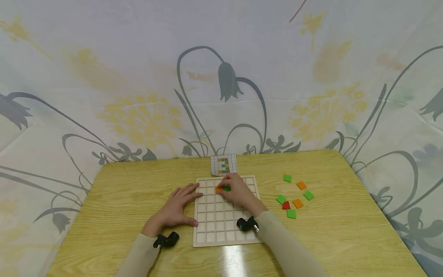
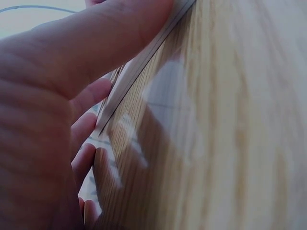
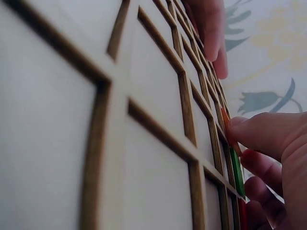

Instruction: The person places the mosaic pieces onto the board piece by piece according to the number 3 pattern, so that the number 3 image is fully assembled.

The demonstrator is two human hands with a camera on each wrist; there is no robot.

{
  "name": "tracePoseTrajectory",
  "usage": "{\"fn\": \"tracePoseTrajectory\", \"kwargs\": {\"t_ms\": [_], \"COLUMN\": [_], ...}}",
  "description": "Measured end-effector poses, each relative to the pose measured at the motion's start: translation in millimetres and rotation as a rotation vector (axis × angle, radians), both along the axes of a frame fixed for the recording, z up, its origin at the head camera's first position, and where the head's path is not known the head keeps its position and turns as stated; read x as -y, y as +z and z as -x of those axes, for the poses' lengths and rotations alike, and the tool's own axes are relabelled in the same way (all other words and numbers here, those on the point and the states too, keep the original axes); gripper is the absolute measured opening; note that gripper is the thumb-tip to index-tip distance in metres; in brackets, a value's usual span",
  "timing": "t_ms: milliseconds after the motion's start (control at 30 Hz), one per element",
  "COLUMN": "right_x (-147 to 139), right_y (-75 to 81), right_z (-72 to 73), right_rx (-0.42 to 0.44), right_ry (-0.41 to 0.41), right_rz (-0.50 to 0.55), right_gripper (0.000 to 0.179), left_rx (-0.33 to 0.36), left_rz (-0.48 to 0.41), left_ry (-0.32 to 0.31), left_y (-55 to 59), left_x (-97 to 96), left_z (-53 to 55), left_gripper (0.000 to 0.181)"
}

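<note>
A wooden grid board [image 1: 210,215] with square cells lies on the table. My left hand [image 1: 178,206] rests along its left edge, fingers spread and fairly straight, thumb [image 2: 96,43] against the rim. Over the board's upper cells, my right hand [image 1: 238,190] pinches an orange square tile [image 1: 219,190] between thumb and fingertips. Right beside that tile a green tile [image 3: 236,171] sits in the grid, partly covered by the fingers. A red piece [image 3: 243,214] shows past the green one in the right wrist view; the hand hides it in the head view.
Behind the board lies a pattern card [image 1: 214,165] with coloured squares on a grid. To the right are several loose green tiles [image 1: 291,214], two orange tiles [image 1: 301,185] and a red rounded piece [image 1: 286,205]. A patterned cloth [image 1: 145,77] hangs behind the table.
</note>
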State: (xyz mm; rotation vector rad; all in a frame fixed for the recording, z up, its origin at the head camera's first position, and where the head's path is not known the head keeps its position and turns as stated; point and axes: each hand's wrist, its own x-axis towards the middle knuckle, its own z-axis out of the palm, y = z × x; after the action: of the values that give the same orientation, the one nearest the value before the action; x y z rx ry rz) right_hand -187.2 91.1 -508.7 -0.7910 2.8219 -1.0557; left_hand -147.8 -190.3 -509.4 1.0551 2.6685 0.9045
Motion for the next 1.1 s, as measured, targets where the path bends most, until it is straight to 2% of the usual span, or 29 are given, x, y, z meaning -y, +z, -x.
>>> {"fn": "tracePoseTrajectory", "kwargs": {"t_ms": [300,767,967,1100], "right_x": [0,-5,-12,-19], "right_y": [0.2,0.9,6.7,10.6], "right_z": [-0.2,-0.5,-3.6,-6.0], "right_rx": [-0.001,-0.009,-0.034,-0.015], "right_ry": [0.012,-0.005,-0.007,-0.012], "right_rz": [-0.007,0.023,0.058,0.063], "right_gripper": [0.010,0.010,0.014,0.013], "left_rx": [-0.017,-0.002,-0.005,0.004], "left_rz": [0.001,-0.005,-0.018,-0.028], "left_ry": [-0.011,-0.008,-0.008,-0.009], "left_y": [-3.7,-4.8,-4.0,-3.6], "left_x": [1.0,0.5,0.4,0.3], "left_z": [2.1,1.4,1.2,0.9], "left_gripper": [0.090,0.089,0.091,0.092]}}
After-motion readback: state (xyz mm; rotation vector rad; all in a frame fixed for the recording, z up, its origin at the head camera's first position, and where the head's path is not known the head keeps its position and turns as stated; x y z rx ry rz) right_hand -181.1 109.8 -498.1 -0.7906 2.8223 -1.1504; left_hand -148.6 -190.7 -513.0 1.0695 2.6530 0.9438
